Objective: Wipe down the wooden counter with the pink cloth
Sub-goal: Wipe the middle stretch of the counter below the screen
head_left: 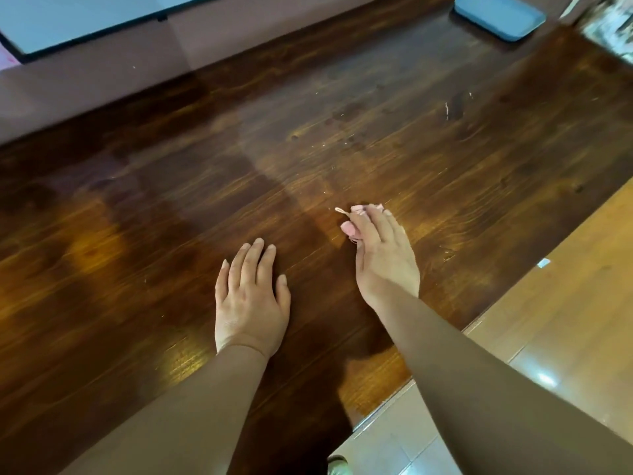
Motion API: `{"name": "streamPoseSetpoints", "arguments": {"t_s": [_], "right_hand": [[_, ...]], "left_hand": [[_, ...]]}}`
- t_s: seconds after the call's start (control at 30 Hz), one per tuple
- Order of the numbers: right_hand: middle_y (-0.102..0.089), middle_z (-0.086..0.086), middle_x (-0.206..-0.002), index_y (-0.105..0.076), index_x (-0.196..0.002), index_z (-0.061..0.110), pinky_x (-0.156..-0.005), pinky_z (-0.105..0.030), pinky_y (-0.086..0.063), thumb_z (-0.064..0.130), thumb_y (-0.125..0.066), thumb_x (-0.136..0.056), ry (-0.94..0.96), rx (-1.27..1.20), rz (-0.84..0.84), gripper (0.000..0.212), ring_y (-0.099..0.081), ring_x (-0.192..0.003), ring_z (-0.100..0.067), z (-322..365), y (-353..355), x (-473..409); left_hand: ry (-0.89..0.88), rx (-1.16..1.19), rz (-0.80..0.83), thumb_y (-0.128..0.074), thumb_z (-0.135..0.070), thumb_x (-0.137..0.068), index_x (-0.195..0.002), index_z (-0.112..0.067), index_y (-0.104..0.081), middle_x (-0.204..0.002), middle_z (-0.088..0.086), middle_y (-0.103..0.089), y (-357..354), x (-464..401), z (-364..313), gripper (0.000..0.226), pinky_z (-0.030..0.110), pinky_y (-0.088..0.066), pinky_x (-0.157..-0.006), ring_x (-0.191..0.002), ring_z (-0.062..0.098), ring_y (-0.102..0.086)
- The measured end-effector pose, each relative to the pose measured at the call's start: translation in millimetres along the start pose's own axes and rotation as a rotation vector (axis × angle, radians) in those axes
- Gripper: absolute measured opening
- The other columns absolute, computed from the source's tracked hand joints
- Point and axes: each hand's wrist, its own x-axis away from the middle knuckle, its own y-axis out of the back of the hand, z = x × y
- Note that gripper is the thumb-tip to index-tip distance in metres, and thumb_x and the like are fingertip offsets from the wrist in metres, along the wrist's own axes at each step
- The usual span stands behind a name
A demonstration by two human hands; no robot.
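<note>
The dark wooden counter (171,217) fills most of the head view, glossy with lighter streaks and small crumbs near its middle. My right hand (385,258) grips a small bunched pink cloth (352,221) against the counter right of centre; most of the cloth is hidden under my fingers. My left hand (250,296) rests flat on the wood beside it, fingers straight and together, holding nothing. Both arms wear brown sleeves.
A blue-grey tray (500,17) lies at the far right corner of the counter. A dark-framed screen (85,18) stands against the pink wall at the back left. The counter's right edge drops to a tiled floor (565,320).
</note>
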Motion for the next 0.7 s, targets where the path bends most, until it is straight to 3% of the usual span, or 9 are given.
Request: {"name": "streamPoseSetpoints", "arguments": {"t_s": [0.07,0.2,0.4,0.47,0.57,0.63,0.7], "right_hand": [[-0.022,0.008,-0.163,-0.026,-0.152,0.037,-0.125,-0.041,-0.015,0.011,-0.043,-0.103,-0.027,-0.028,-0.005,0.058,-0.010,-0.153,-0.018,8.4,-2.8,21.2],[-0.034,0.004,-0.158,-0.037,-0.150,0.030,-0.123,-0.041,-0.024,0.016,-0.046,-0.100,0.263,0.036,0.036,0.053,-0.024,-0.151,-0.019,-15.4,4.7,62.8],[-0.029,0.005,-0.161,-0.033,-0.153,0.031,-0.124,-0.043,-0.021,0.014,-0.043,-0.104,0.018,-0.013,-0.014,0.053,-0.017,-0.152,-0.020,-36.6,13.2,9.7],[-0.028,0.006,-0.161,-0.032,-0.151,0.033,-0.125,-0.041,-0.018,0.013,-0.045,-0.103,-0.056,-0.018,-0.053,0.054,-0.016,-0.152,-0.020,-23.6,7.8,24.8],[-0.036,0.004,-0.156,-0.036,-0.147,0.032,-0.121,-0.043,-0.027,0.011,-0.054,-0.098,0.101,-0.009,-0.044,0.057,-0.026,-0.150,-0.022,-18.3,2.4,70.3],[-0.037,0.004,-0.157,-0.036,-0.149,0.032,-0.122,-0.043,-0.026,0.014,-0.051,-0.099,0.203,0.013,0.017,0.055,-0.026,-0.150,-0.020,-32.9,7.9,76.2],[-0.034,0.005,-0.158,-0.036,-0.151,0.032,-0.123,-0.045,-0.023,0.015,-0.047,-0.102,0.164,0.020,0.030,0.053,-0.023,-0.151,-0.018,-48.6,16.0,59.9]], "left_hand": [[0.000,0.012,0.015,-0.036,-0.038,-0.101,-0.146,-0.018,-0.044,-0.156,0.000,-0.038,0.2,0.0,0.4,0.050,0.047,-0.020,-0.122,-0.148,0.019,-0.027],[0.008,0.011,0.035,-0.037,-0.038,-0.101,-0.148,-0.019,-0.041,-0.157,-0.001,-0.035,0.7,-1.0,0.6,0.051,0.046,-0.017,-0.122,-0.149,0.018,-0.023],[-0.002,0.018,0.040,-0.032,-0.040,-0.101,-0.151,-0.020,-0.037,-0.159,-0.001,-0.031,0.3,-0.9,2.4,0.053,0.045,-0.015,-0.123,-0.149,0.018,-0.021],[-0.013,-0.007,0.059,-0.028,-0.042,-0.102,-0.154,-0.023,-0.027,-0.162,0.000,-0.024,2.0,-1.0,2.4,0.056,0.045,-0.012,-0.123,-0.150,0.019,-0.017],[-0.025,-0.073,0.115,-0.019,-0.043,-0.103,-0.158,-0.027,-0.011,-0.166,0.001,-0.007,5.7,-2.8,1.1,0.058,0.046,0.001,-0.123,-0.153,0.020,-0.004],[-0.029,-0.118,0.191,-0.010,-0.044,-0.102,-0.158,-0.029,-0.001,-0.166,-0.001,0.002,7.2,-3.9,-0.2,0.058,0.047,0.005,-0.123,-0.152,0.018,0.006],[-0.026,-0.153,0.253,-0.006,-0.042,-0.103,-0.157,-0.030,0.009,-0.166,-0.002,0.010,10.4,-8.0,-1.0,0.057,0.048,0.005,-0.123,-0.152,0.018,0.012]]}}
